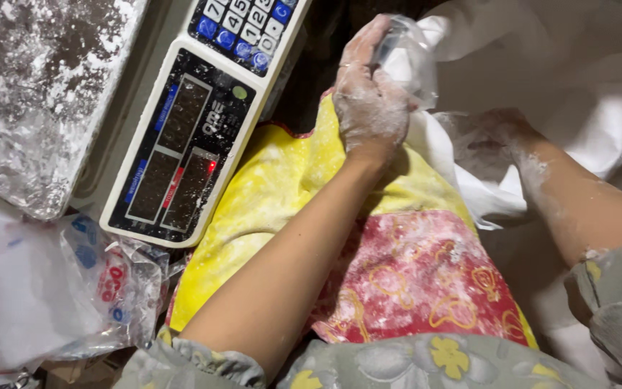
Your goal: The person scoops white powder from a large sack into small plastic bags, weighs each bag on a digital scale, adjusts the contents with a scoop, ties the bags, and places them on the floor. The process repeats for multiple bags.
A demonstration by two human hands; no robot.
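Keep the mouth of the clear plastic bag [406, 54] gripped high and taut so the white powder [584, 137] enters without spilling over the yellow-and-red apron [368, 245]. The left hand [368, 101], dusted with flour, is closed around the bag's upper edge. The right hand [491, 137] lies buried in the powder just beside the bag; its fingers are hidden, so its grip cannot be determined. An electronic weighing scale [188, 122] sits to the left.

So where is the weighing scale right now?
In the head view, the weighing scale sits at upper left, between the floury metal tray and the yellow cloth, just left of the left hand.
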